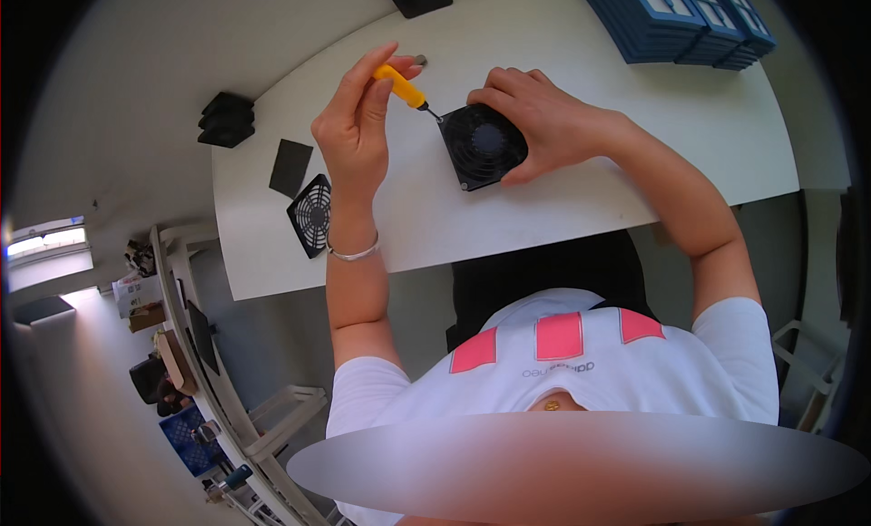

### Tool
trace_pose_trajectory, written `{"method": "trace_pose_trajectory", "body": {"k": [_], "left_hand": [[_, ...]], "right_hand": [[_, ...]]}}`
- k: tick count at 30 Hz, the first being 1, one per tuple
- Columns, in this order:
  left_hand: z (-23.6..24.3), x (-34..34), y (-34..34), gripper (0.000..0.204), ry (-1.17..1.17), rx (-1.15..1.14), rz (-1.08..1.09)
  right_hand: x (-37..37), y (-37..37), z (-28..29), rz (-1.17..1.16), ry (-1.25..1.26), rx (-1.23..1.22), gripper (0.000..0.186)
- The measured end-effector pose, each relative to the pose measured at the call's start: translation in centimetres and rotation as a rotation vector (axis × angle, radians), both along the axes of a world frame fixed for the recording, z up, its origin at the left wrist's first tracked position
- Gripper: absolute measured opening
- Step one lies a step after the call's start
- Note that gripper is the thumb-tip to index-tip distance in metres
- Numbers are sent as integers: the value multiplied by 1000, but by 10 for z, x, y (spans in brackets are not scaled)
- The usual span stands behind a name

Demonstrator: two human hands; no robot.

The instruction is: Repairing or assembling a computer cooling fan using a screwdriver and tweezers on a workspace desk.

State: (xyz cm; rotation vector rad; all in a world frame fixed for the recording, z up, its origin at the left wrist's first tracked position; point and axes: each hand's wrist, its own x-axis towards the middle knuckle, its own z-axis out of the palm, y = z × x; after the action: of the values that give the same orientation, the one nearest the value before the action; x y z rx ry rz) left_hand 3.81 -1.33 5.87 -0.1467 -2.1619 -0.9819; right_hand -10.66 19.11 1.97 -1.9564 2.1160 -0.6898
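My left hand (354,118) is closed on the yellow-handled screwdriver (401,87), thumb and fingers pinching the handle in the upper middle of the frame. I hold it at a slant, its shaft running down and to the right, so the tip meets the upper-left corner of the black fan (487,141). That fan is just right of the frame's centre, over the white table (417,227). My right hand (553,120) is clamped around its right side, fingers over the upper edge and thumb by the lower one; I judge this is to steady it against the tool, leaving the left corners free.

A black grille (311,216) and a dark rectangular sheet (291,168) lie left of centre, beside my left forearm, probably set aside within reach. The blue-framed stack (671,27) sits at upper right, well apart from my hands.
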Motion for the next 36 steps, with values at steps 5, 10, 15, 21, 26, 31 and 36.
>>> {"method": "trace_pose_trajectory", "body": {"k": [5,10,15,21,26,31,36], "left_hand": [[-8,0,1,32,73,80,29],[-12,-1,7,24,126,15,81],[-13,-5,8,20,209,41,173],[-10,-4,0,22,167,-109,288],[-17,-3,-5,29,115,-83,224],[-7,3,-4,28,88,47,55],[-10,5,-4,27,106,36,-24]], "right_hand": [[-2,-4,-1,21,10,6,90],[3,-8,5,14,9,75,93],[4,-9,11,15,45,146,95],[-1,-7,1,45,6,93,94],[-2,-5,-4,49,-43,-11,90],[-2,-4,-8,35,-92,-23,91],[-2,-3,-14,41,-106,-100,89]]}}
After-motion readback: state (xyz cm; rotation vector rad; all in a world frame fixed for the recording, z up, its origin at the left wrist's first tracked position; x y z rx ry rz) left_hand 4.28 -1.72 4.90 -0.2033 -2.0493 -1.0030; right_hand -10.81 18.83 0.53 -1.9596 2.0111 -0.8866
